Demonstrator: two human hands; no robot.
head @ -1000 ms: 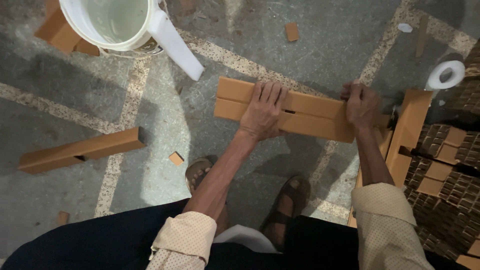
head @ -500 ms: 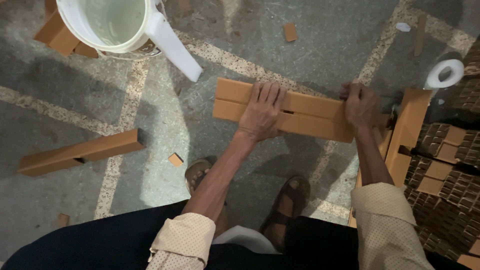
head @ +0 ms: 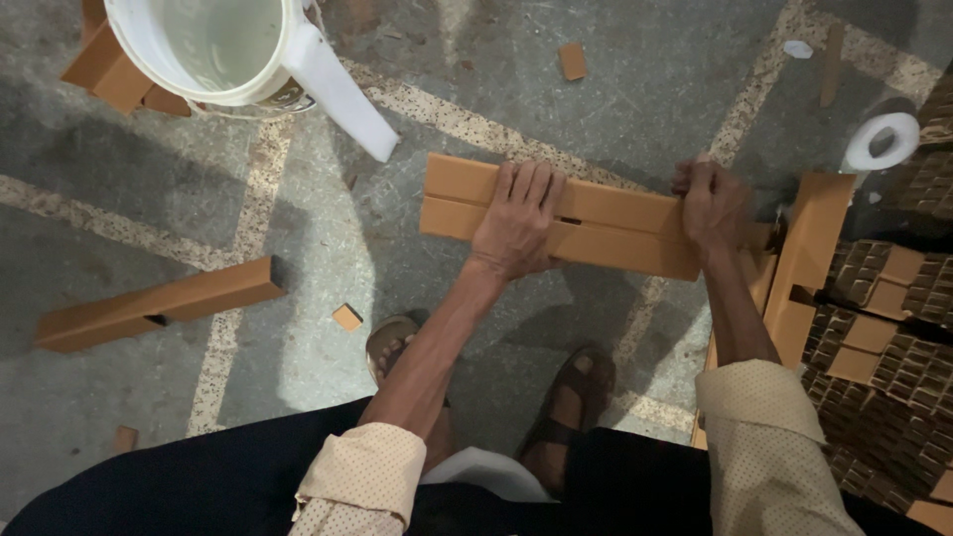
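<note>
A long flat folded cardboard piece [head: 615, 223] lies on the stone floor in front of me. My left hand [head: 518, 220] presses flat on its middle, fingers together and stretched across both folded halves. At its right end, my right hand [head: 713, 203] is closed around the cardboard's edge. My sandalled feet [head: 571, 397] stand just below it.
A white bucket [head: 208, 45] with a white strip [head: 338, 94] leaning out stands at the top left. A folded cardboard tube [head: 159, 303] lies at left. Stacked cardboard pieces [head: 893, 328] fill the right side, with a tape roll [head: 882, 141] above. Small cardboard scraps [head: 347, 318] dot the floor.
</note>
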